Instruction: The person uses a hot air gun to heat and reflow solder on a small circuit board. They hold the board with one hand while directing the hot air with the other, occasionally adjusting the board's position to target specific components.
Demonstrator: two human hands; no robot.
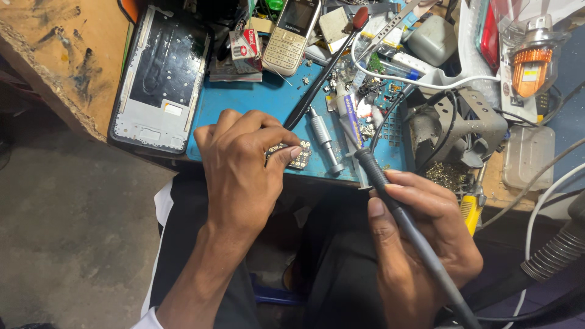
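My left hand (241, 164) pinches a small dark circuit board (298, 156) with gold pads, held at the front edge of the blue work mat (244, 103). My right hand (420, 237) grips the black handle of a soldering iron (390, 195), whose tip points up toward the mat, just right of the board. A silver precision screwdriver (324, 139) lies on the mat beside the board.
An opened phone frame (159, 79) lies at the mat's left on a worn wooden bench (61, 49). A keypad phone (291, 33), long black tool (323, 76), wires, a metal stand (457, 131), a yellow-handled tool (469, 213) and a grey hose (557, 250) crowd the back and right.
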